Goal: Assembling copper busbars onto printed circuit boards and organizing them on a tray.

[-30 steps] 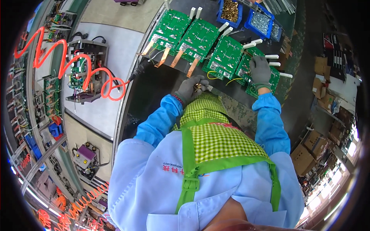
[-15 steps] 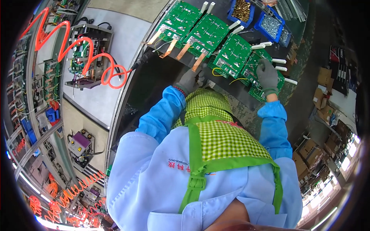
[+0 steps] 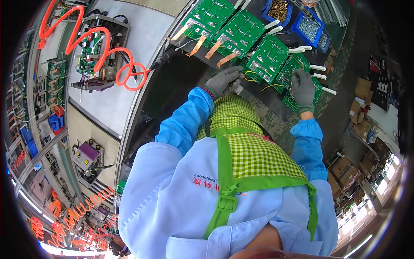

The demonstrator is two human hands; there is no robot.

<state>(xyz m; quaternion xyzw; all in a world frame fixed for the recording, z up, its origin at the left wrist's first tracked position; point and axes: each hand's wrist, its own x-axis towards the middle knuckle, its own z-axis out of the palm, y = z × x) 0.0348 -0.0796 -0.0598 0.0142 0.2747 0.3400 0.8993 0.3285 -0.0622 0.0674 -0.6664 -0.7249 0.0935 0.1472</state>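
Observation:
Several green circuit boards lie in a row on a dark bench; the nearest ones are a middle board (image 3: 268, 58) and a right board (image 3: 290, 73). My left hand (image 3: 224, 80), in a grey glove, is closed around a small pale object at the near edge of the middle board, beside a yellow wire (image 3: 249, 76). My right hand (image 3: 302, 88), also gloved, presses flat on the right board. Copper strips (image 3: 224, 58) stick out from the boards' near edges. My blue sleeves and green checked apron fill the lower picture.
Blue bins (image 3: 308, 26) of small metal parts stand behind the boards. An orange coiled air hose (image 3: 103, 47) runs to a tool at the bench's left edge. A grey conveyor (image 3: 116, 64) carries a framed assembly (image 3: 92, 52). Cardboard boxes (image 3: 364, 125) sit at right.
The view has shifted so the boards sit higher. My left hand has moved up to the middle board's edge; my right hand stays on the right board.

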